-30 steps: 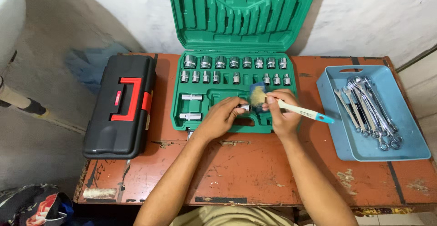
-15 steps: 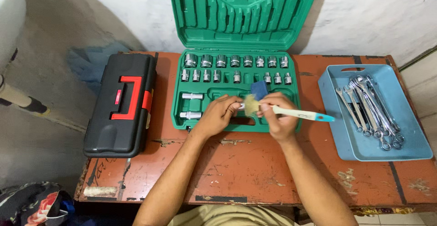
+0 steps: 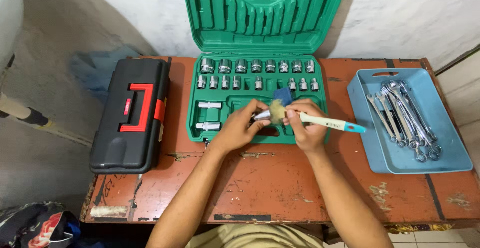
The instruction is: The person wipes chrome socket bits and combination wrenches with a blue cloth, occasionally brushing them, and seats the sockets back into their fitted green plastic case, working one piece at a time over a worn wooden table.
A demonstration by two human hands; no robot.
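My left hand (image 3: 239, 127) holds a small chrome socket (image 3: 261, 115) over the open green socket case (image 3: 200, 123). My right hand (image 3: 308, 127) grips a paintbrush (image 3: 327, 122) with a white and teal handle. Its pale bristles (image 3: 277, 111) rest against the socket. Both hands hover above the case's lower tray. Rows of chrome sockets (image 3: 256, 66) fill the upper slots of the case. Two longer chrome pieces (image 3: 209, 115) lie in the tray's left side. A blue cloth-like piece (image 3: 283, 95) sits just behind the bristles.
A black toolbox with a red handle (image 3: 131, 114) lies at the left of the worn red table (image 3: 270, 183). A blue tray (image 3: 380, 153) with several chrome wrenches (image 3: 406, 114) stands at the right. The case lid (image 3: 262, 13) leans on the white wall.
The brush head has shifted left and down onto the socket in my left hand. Both hands stay over the case's lower tray.
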